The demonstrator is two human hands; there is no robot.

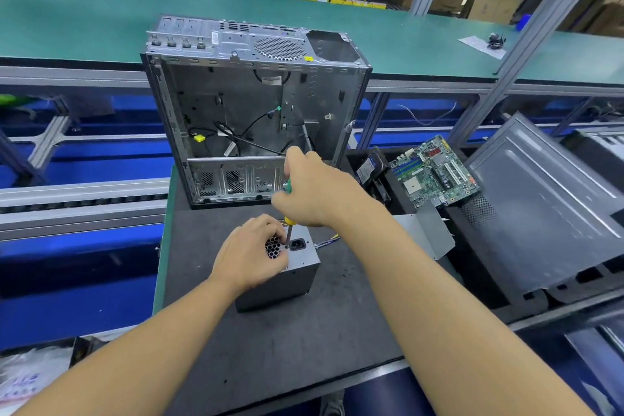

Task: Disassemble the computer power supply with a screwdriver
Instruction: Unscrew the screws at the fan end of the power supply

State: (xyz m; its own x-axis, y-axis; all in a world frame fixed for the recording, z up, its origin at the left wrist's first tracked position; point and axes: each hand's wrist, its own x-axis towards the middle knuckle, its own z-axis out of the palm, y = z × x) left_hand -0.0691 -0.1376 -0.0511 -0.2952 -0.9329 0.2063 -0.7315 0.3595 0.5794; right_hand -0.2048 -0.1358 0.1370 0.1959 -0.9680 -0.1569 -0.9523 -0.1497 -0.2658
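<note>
A grey metal power supply stands on end on the dark work mat, its socket face turned up, with coloured wires trailing off to its right. My left hand grips its top left corner and covers most of the fan grille. My right hand is closed around the green-and-yellow handle of a screwdriver, held upright. The shaft's tip rests on the top face just left of the black power socket.
An empty open computer case stands upright right behind the power supply. To the right are a motherboard in a black tray, a loose metal bracket and stacked case panels. Conveyor rails run along the left.
</note>
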